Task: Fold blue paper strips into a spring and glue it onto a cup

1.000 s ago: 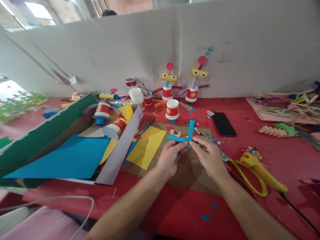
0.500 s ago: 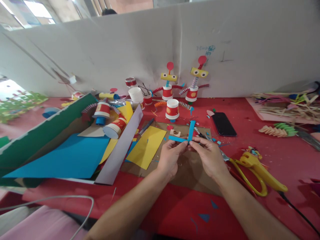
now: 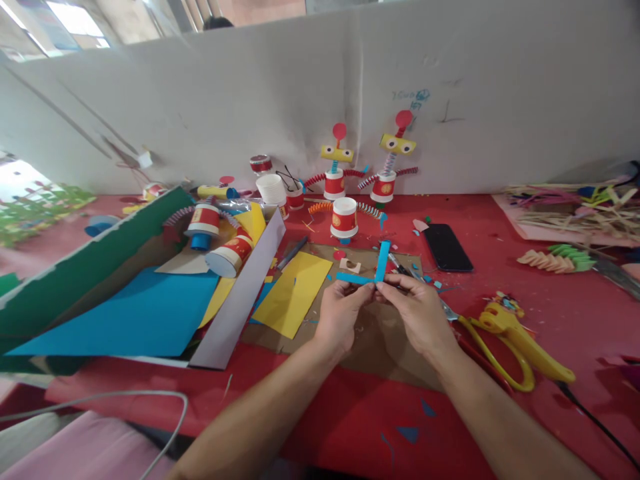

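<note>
Two blue paper strips point(image 3: 383, 261) meet at a right angle, one pointing away from me and the other to the left. My left hand point(image 3: 343, 312) pinches them near the corner, its fingers partly hidden beneath. On the same corner, the thumb and fingers of my right hand point(image 3: 414, 310) are closed. Both hands hover over a brown cardboard sheet point(image 3: 370, 350). Just beyond lie a cream paper piece with a round cut-out point(image 3: 350, 267) and a red paper disc point(image 3: 339, 255). Behind them stands a red-and-white paper cup point(image 3: 344, 219) with folded-paper arms.
Yellow paper point(image 3: 295, 293) lies left of my hands, beside a green-walled box point(image 3: 100, 267) holding blue paper point(image 3: 135, 313) and cup figures. To the right are yellow-handled scissors point(image 3: 500, 360), a yellow glue gun point(image 3: 530, 343) and a phone point(image 3: 447, 248). Two cup robots point(image 3: 335, 183) stand against the wall.
My hands stay almost in place, still pinching the blue strips at their corner. Only slight finger shifts show; the objects around them have not moved.
</note>
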`<state>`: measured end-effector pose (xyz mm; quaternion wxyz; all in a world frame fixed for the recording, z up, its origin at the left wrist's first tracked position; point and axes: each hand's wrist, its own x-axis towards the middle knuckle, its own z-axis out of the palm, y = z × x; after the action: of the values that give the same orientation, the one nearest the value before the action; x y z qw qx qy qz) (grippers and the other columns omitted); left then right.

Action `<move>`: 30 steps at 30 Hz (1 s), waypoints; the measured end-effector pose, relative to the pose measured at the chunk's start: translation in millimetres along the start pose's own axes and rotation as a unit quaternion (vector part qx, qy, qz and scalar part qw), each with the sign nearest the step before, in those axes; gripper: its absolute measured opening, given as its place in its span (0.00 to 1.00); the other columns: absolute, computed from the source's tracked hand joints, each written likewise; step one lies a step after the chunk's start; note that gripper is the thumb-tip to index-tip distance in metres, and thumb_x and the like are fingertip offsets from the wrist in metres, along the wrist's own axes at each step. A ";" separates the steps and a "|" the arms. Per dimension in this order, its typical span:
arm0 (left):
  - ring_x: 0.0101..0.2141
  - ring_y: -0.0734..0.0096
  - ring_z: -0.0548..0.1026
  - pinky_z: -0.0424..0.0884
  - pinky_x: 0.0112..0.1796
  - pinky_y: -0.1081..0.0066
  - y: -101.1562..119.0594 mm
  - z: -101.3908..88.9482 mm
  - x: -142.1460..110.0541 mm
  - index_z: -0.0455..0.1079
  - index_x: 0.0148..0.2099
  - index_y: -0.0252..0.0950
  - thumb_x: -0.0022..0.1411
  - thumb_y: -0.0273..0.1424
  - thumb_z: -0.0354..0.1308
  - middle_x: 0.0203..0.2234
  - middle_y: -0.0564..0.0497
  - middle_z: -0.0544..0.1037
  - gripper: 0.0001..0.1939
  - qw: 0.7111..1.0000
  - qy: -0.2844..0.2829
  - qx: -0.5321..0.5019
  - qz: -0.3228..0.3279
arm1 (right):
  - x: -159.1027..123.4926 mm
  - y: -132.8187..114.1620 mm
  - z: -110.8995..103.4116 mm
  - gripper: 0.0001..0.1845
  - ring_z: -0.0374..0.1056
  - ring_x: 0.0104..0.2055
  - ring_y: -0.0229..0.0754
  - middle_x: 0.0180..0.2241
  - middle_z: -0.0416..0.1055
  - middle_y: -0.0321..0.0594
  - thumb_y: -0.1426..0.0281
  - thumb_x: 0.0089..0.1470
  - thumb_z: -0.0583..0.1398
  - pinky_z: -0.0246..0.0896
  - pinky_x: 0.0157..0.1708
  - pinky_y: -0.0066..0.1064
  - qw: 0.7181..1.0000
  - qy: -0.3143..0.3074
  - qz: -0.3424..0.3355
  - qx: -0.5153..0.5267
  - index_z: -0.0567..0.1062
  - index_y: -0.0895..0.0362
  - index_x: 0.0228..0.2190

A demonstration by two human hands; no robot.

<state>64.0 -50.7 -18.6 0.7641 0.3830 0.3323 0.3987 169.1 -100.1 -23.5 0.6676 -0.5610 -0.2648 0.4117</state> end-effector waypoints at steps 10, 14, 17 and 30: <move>0.27 0.74 0.75 0.71 0.37 0.71 8.0 -1.5 1.6 0.73 0.30 0.31 0.48 0.23 0.64 0.27 0.49 0.78 0.04 0.996 -0.002 -0.059 -0.073 | 5.3 -3.4 -5.4 0.09 0.67 0.24 0.34 0.23 0.73 0.33 0.67 0.36 0.70 0.65 0.30 0.30 0.998 -0.006 0.036 0.043 0.79 0.56 0.25; 0.26 0.75 0.76 0.72 0.35 0.73 5.1 -5.3 5.4 0.72 0.28 0.30 0.50 0.21 0.62 0.25 0.49 0.78 0.02 0.991 0.009 -0.071 -0.114 | 3.8 -5.0 -2.4 0.10 0.66 0.24 0.33 0.22 0.72 0.33 0.68 0.33 0.70 0.64 0.29 0.29 0.997 0.003 0.058 0.060 0.79 0.56 0.24; 0.26 0.75 0.76 0.72 0.35 0.73 2.0 -7.7 8.2 0.71 0.28 0.30 0.50 0.20 0.61 0.24 0.50 0.78 0.02 0.990 0.005 -0.074 -0.122 | 2.6 -6.0 -1.6 0.10 0.65 0.24 0.33 0.22 0.72 0.33 0.67 0.34 0.70 0.63 0.29 0.29 0.997 -0.004 0.054 0.052 0.78 0.57 0.24; 0.26 0.72 0.76 0.71 0.36 0.70 6.1 -9.1 9.5 0.71 0.31 0.30 0.46 0.29 0.68 0.24 0.49 0.78 0.11 0.995 -0.068 -0.008 -0.069 | 1.8 -6.4 -6.2 0.12 0.65 0.25 0.36 0.23 0.74 0.35 0.67 0.33 0.70 0.62 0.31 0.31 0.999 -0.030 0.024 0.026 0.80 0.56 0.25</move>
<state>58.7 -37.2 -19.8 0.8135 0.3793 0.3020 0.3212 176.7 -102.1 -19.0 0.6638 -0.5370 -0.2603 0.4507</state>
